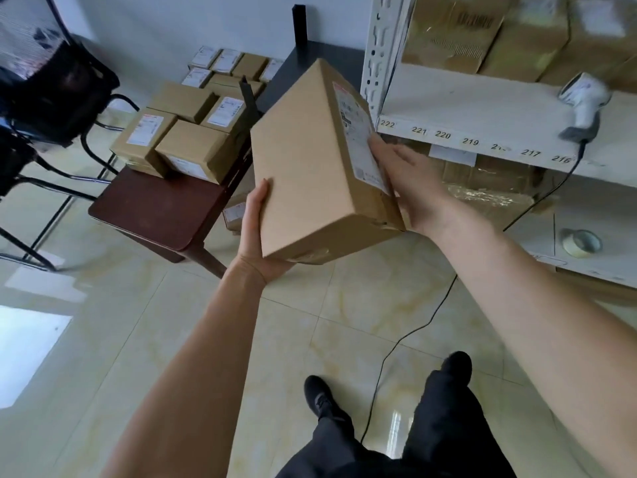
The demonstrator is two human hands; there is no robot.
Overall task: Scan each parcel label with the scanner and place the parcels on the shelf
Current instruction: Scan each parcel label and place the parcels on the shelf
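Note:
A brown cardboard parcel [310, 167] is held up in front of me between both hands, tilted, its white label [358, 132] on the right side face. My left hand [256, 232] holds its near left edge, thumb along the side. My right hand [410, 181] presses flat against the labelled side. The white scanner [584, 105] stands on the white shelf [482, 108] at the right, its black cable hanging down to the floor. Neither hand touches the scanner.
Several labelled parcels [179, 139] are stacked on a dark red stool [151, 212] and further back by the wall. Large cartons fill the shelf levels. A tape roll [582, 243] lies on a lower shelf. Black chairs [51, 98] stand at the left. The cable [396, 350] crosses the tiled floor by my feet.

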